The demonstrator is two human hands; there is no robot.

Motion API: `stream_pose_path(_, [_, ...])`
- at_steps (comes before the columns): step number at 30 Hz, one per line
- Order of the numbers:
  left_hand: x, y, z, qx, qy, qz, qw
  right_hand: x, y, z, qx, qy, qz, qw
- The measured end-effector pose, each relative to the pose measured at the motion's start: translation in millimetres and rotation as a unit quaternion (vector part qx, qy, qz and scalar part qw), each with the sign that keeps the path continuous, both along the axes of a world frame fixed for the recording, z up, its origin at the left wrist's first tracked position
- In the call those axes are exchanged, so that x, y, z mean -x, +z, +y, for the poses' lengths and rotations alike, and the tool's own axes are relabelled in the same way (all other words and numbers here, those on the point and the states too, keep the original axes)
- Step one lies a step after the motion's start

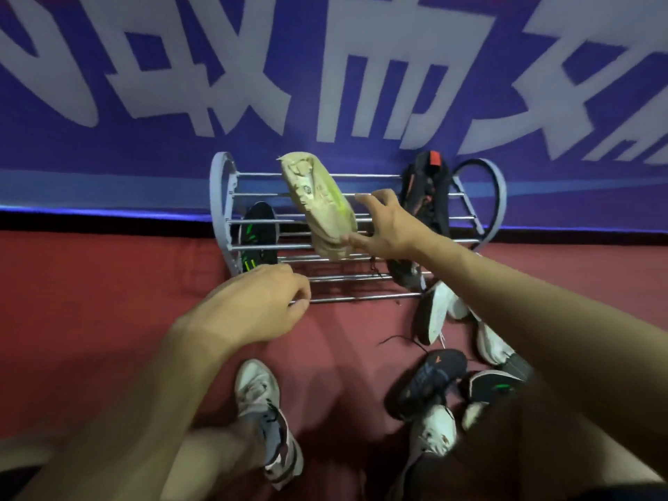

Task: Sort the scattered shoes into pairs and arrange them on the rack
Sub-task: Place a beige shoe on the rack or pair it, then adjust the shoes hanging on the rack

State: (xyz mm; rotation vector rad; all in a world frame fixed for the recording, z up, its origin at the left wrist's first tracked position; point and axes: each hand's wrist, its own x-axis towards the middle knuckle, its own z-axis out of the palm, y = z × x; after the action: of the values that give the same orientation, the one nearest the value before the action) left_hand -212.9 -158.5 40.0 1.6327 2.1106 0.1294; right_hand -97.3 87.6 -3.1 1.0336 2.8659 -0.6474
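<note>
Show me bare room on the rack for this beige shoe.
Mid-rack rails between the black-green shoe and the black-orange shoes are bare; so is the red floor left of the rack. Scattered shoes crowd its right front.

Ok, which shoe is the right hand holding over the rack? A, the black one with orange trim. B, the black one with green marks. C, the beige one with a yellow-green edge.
C: the right hand grips the beige shoe, sole showing, above the rack.
</note>
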Motion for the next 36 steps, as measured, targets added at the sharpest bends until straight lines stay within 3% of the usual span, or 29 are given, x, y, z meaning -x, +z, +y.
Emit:
stream_pose_path(4, [-39,9,21,-0.023,-0.033,0.004,0.999,-71,46,14,-0.046,-0.018,0.008,0.999])
stream_pose_path(9, [-117,16,22,-0.069,-0.008,-0.024,0.997,-174,90,27,-0.081,-0.069,0.008,0.994])
stream_pose_path(16, [-180,32,39,-0.117,-0.012,0.014,0.993,-300,90,33,-0.05,-0.179,0.055,0.981])
stream_pose_path(20, [-192,44,81,-0.101,-0.054,0.056,0.992,-373,40,33,-0.001,-0.244,0.047,0.969])
stream_pose_path(26, [-211,35,154,-0.057,-0.159,0.101,0.981,-440,-79,31,0.092,-0.328,-0.029,0.94])
stream_pose_path(30, [-218,7,192,-0.029,-0.234,0.11,0.966,-446,-158,30,0.148,-0.368,-0.094,0.913])
stream_pose_path(36, [-214,-53,228,-0.009,-0.222,0.097,0.97,-414,-254,30,0.18,-0.36,-0.185,0.897])
